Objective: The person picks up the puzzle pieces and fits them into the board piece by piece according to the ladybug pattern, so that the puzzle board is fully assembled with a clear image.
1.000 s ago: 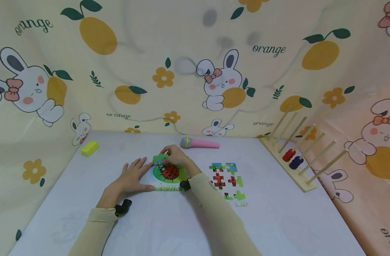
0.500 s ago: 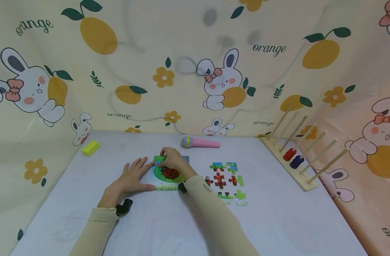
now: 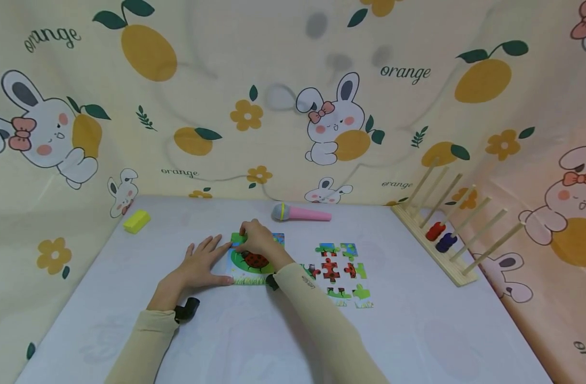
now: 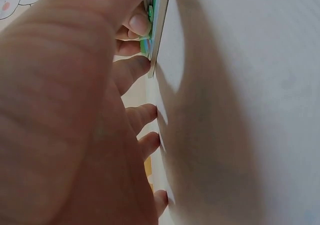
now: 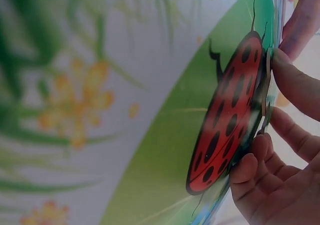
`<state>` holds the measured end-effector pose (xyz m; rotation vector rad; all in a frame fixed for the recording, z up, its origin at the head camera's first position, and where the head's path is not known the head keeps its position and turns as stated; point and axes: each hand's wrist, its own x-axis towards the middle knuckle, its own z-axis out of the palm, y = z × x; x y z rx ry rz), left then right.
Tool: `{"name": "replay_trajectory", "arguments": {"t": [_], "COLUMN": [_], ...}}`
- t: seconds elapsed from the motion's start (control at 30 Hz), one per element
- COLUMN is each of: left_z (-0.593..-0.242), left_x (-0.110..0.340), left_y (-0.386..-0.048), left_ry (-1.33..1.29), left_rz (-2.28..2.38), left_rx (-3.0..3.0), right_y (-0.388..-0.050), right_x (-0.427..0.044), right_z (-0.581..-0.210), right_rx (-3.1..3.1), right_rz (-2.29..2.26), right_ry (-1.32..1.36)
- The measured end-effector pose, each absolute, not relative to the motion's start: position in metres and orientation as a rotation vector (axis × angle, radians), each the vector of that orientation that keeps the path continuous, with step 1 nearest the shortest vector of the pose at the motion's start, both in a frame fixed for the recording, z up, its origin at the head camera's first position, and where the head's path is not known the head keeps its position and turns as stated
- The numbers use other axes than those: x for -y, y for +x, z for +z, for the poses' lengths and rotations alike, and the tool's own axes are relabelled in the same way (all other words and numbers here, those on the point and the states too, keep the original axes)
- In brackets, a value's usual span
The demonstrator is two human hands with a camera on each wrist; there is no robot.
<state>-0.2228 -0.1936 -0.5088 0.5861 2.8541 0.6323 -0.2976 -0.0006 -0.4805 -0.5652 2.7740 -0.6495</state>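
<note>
A ladybug puzzle board (image 3: 245, 280) lies flat on the table in front of the person. The left hand (image 3: 194, 269) rests beside it with fingers spread; thumb and index finger touch its left edge. In the left wrist view, the fingertips of the left hand (image 4: 137, 117) meet the board's side and the tabletop. Over the board's upper left, the right hand (image 3: 260, 240) pinches a puzzle piece (image 5: 266, 85) between thumb and fingers, low against the picture. Most of that piece is hidden by the fingers in the head view.
Several loose puzzle pieces (image 3: 330, 271) lie right of the board, partly behind the right sleeve (image 3: 317, 309). A pink toy microphone (image 3: 307, 214) lies behind the board. A yellow block (image 3: 136, 221) sits far left. A wooden peg rack (image 3: 434, 248) with red and blue beads stands right.
The right hand has shifted slightly left over the board's upper left corner, its fingers still on the piece. The right forearm has moved slightly left too. The left hand stays in place.
</note>
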Motion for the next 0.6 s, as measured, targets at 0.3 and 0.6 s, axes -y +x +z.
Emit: {"name": "replay_trajectory", "arguments": {"t": [0.3, 0.6], "left_z": [-0.51, -0.51], "left_x": [0.195, 0.195], "left_y": [-0.225, -0.224], "left_ry": [0.589, 0.586], "left_rz": [0.62, 0.607], "left_rx": [-2.862, -2.855], "right_y": [-0.294, -0.253], "right_x": [-0.007, -0.026], "right_z": [-0.477, -0.462], "right_rx": [-2.777, -2.705], "right_rz": [-0.736, -0.071], "right_ry": [-0.641, -0.944]}}
